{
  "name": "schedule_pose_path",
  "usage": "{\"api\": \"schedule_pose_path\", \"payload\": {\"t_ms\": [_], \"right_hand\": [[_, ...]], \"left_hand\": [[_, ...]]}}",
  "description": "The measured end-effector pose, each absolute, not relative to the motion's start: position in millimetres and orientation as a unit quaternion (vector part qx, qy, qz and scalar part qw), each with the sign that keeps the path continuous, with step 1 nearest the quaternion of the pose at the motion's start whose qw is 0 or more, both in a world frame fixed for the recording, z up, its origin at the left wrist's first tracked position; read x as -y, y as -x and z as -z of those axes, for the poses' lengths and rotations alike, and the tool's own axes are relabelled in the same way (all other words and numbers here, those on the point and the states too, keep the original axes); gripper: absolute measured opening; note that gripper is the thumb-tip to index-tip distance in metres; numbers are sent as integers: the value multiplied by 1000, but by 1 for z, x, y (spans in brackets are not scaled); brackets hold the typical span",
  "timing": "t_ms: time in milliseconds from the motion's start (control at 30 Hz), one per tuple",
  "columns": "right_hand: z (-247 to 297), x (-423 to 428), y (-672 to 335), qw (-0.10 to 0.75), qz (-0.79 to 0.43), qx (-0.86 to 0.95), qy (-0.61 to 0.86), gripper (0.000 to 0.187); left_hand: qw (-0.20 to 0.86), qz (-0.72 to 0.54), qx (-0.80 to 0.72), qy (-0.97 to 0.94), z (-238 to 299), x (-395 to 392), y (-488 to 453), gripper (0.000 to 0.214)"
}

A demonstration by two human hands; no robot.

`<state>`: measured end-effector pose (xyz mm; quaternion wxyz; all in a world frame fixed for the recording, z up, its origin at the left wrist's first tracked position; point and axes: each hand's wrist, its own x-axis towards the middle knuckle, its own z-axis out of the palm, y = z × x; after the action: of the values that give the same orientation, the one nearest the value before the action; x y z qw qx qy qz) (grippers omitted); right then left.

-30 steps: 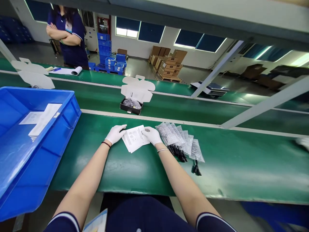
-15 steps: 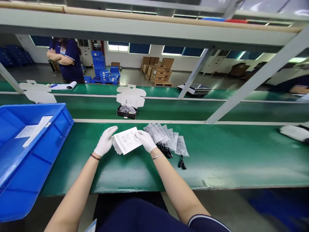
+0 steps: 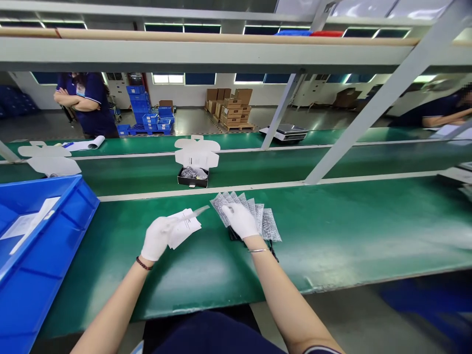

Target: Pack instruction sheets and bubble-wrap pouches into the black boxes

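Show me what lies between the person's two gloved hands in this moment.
In the head view, printed paper sheets held by the left hand fill much of the gap toward the right hand; the green conveyor belt shows beyond them.

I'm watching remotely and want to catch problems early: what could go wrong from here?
The loose papers pinched in the left hand might slip apart and drop. The fanned bubble bags overlap under the right hand, so pressing or lifting could slide them out of order and possibly snag the black cables beneath.
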<state>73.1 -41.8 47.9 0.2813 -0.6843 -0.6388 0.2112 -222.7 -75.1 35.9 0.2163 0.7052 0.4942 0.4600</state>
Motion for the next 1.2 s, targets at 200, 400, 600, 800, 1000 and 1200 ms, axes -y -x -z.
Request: {"api": "schedule_pose_path", "payload": {"t_ms": [200, 400, 600, 800, 1000, 1200], "right_hand": [[-30, 33, -100, 174, 10, 657, 734, 14], [-78, 50, -58, 247, -188, 745, 590, 18], [-130, 64, 1, 191, -146, 873, 424, 19], [-103, 40, 3, 197, -248, 864, 391, 31], [-44, 29, 38, 337, -582, 671, 312, 51], [-23, 7, 35, 487, -599, 532, 349, 55]], "left_hand": [[361, -501, -530, -581, -38, 60, 271, 54], [262, -305, -345, -848, -98, 69, 243, 14], [310, -210, -302, -877, -110, 65, 211, 32], [467, -357, -355, -727, -84, 61, 253, 28], [556, -507, -414, -511, -33, 59, 236, 50], [514, -610, -388, -462, -18, 30, 230, 54]]}}
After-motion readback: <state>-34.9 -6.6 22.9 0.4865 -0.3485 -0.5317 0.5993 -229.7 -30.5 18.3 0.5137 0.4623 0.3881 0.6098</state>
